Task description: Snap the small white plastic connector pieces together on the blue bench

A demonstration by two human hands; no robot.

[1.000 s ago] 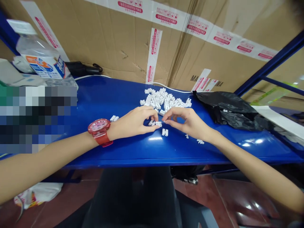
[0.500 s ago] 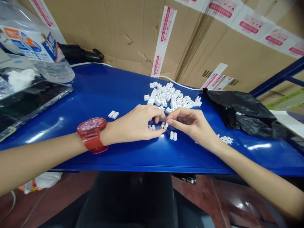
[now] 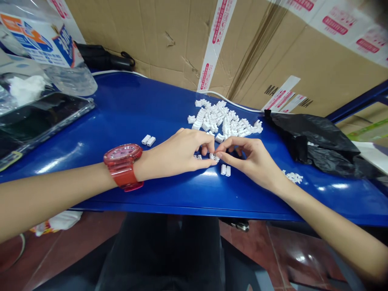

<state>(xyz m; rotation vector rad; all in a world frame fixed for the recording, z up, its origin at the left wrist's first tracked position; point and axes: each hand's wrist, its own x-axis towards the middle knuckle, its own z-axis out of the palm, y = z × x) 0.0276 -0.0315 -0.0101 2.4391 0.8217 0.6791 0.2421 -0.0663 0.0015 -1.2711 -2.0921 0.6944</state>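
Head: white ribbed connector (image 3: 213, 157) between left hand (image 3: 177, 154), right hand (image 3: 250, 161).

I count two hands on my feed: one left hand (image 3: 176, 155) and one right hand (image 3: 251, 161). One white plastic connector (image 3: 213, 157) sits where their fingertips meet, and one small connector group (image 3: 197, 157) lies just under the left fingers. One connector pair (image 3: 226, 170) lies just below the right fingertips, and another pair (image 3: 148, 140) lies well left of the left fingers. Beyond the fingertips is one connector heap (image 3: 220, 119), too dense for me to count. Right of the right fingers is one small connector cluster (image 3: 292, 177), and farther right is one black plastic bag (image 3: 312, 145).
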